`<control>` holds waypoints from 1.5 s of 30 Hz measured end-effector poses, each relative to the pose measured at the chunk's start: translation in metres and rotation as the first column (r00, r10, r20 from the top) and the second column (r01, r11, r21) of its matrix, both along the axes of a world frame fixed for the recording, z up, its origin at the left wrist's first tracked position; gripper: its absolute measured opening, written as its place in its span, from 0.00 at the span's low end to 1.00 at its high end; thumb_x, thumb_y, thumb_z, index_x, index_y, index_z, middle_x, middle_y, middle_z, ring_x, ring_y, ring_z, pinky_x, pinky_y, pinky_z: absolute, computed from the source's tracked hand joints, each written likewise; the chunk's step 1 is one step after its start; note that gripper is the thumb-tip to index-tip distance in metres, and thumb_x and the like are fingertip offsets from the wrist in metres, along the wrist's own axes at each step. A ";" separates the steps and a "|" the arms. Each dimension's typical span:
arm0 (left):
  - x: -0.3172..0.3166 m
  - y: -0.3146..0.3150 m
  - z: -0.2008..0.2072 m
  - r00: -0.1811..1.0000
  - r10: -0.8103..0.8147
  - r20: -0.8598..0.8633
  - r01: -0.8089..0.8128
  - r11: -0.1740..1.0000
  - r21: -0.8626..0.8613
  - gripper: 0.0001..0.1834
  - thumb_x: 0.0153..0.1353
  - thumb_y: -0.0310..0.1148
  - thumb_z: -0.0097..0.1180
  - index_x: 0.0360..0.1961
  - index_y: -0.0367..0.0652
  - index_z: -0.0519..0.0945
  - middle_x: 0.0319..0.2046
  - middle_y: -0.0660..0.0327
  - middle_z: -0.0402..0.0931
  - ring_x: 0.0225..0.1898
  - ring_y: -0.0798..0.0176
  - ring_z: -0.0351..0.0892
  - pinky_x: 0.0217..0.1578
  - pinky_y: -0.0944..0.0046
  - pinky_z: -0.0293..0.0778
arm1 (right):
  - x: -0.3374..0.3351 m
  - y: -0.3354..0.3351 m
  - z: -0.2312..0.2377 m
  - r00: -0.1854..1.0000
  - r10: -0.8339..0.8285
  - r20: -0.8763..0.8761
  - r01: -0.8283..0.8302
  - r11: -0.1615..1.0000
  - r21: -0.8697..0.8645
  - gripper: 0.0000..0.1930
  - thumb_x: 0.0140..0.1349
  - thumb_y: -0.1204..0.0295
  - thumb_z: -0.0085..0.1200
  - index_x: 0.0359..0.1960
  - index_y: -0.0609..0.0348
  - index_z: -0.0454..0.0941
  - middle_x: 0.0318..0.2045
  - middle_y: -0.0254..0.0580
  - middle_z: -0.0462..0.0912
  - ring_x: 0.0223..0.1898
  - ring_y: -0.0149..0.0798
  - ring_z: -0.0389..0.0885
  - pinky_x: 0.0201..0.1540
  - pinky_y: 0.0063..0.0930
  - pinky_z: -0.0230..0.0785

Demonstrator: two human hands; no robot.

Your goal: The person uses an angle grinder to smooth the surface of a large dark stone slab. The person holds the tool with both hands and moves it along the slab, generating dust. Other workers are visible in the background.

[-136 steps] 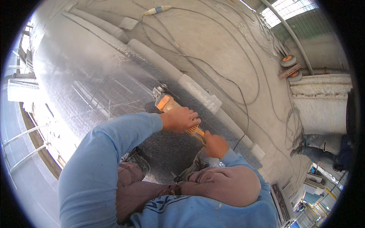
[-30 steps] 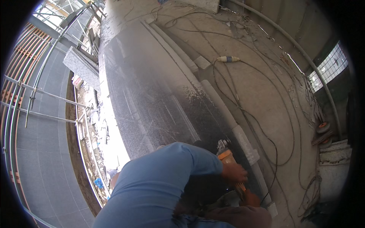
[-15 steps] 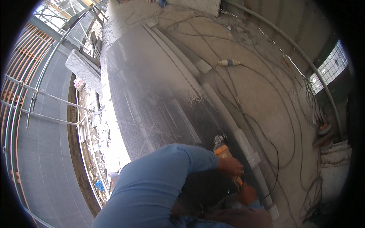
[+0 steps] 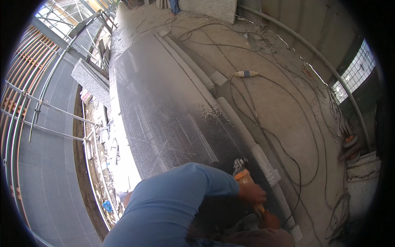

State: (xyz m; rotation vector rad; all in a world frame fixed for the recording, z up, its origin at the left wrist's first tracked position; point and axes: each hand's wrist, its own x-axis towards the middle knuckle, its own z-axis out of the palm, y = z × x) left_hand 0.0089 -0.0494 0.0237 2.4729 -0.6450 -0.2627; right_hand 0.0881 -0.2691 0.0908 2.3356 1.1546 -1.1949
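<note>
An orange angle grinder [image 4: 245, 177] rests its metal head on a long dark stone slab [image 4: 164, 127], close to the slab's right edge. My left hand [image 4: 252, 192] is wrapped round the grinder's body, its blue-sleeved arm reaching across from the lower left. Behind it, my right hand [image 4: 270, 220] is closed on the rear handle; part of that hand is in shadow. The grinder's disc cannot be made out clearly. Pale dust lies over the slab's far part, and light streaks run along its surface.
Cables [image 4: 284, 152] loop over the dusty floor, with a pale cable connector [image 4: 246, 74] among them. Pale stone strips [image 4: 263, 162] line the slab's right side. Scaffold poles [image 4: 61, 109] and leaning stone slabs [image 4: 89, 78] stand left. A person's blue-clad leg [image 4: 174, 6] shows far off.
The grinder and both hands have moved a little toward me along the slab. The dust haze over the far end has thinned, and the view has shifted slightly.
</note>
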 end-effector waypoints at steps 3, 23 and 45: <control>0.000 0.009 -0.009 1.000 -0.006 -0.010 0.007 0.997 0.081 0.27 0.55 0.39 0.68 0.53 0.41 0.75 0.47 0.53 0.76 0.52 0.50 0.78 0.52 0.52 0.76 | 0.003 0.000 -0.018 0.999 0.043 -0.022 -0.040 0.994 0.099 0.25 0.50 0.67 0.66 0.48 0.57 0.69 0.33 0.52 0.85 0.36 0.60 0.85 0.39 0.54 0.77; -0.021 0.118 0.012 0.856 -0.128 0.502 -0.047 0.946 0.320 0.19 0.64 0.46 0.59 0.47 0.45 0.74 0.39 0.60 0.75 0.42 0.59 0.78 0.45 0.56 0.73 | 0.011 0.116 -0.047 -0.017 -0.409 -0.912 0.579 0.740 -0.342 0.23 0.61 0.65 0.63 0.52 0.64 0.69 0.32 0.45 0.82 0.31 0.36 0.83 0.30 0.33 0.76; -0.272 0.355 -0.053 -0.293 0.956 -0.018 -0.869 -0.258 0.423 0.42 0.65 0.57 0.55 0.69 0.37 0.61 0.70 0.40 0.54 0.73 0.36 0.48 0.69 0.31 0.49 | -0.026 0.360 -0.036 0.593 -0.255 -0.763 0.514 0.850 0.115 0.24 0.63 0.71 0.58 0.56 0.68 0.64 0.28 0.40 0.77 0.21 0.30 0.78 0.22 0.29 0.74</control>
